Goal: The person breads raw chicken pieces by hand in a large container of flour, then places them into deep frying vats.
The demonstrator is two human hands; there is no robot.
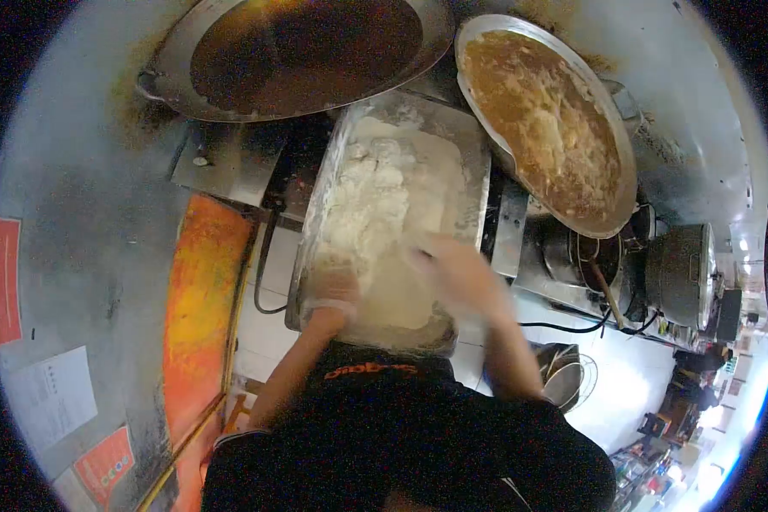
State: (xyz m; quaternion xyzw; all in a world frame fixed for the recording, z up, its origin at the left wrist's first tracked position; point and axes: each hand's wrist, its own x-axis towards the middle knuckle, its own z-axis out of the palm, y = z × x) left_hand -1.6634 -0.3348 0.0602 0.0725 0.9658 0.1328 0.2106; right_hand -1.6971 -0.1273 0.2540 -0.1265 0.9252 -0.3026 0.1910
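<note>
A long metal tray [480,205] lies in front of me, with a layer of pale flour [435,171] in it. Lumpy, flour-coated pieces [371,183] are heaped along its left side. My left hand [334,288], dusted white, is at the near left part of the tray, over the flour; motion smears its fingers. My right hand [456,271] is over the tray's right side, also blurred, and whether it holds anything cannot be made out.
A wide pan of dark liquid [307,55] is at the top left, and a pan of bubbling oil [546,119] at the upper right. Right of the tray stand a pot with a wooden-handled tool [604,288] and a large metal pot [683,275]. An orange panel [198,299] is at left.
</note>
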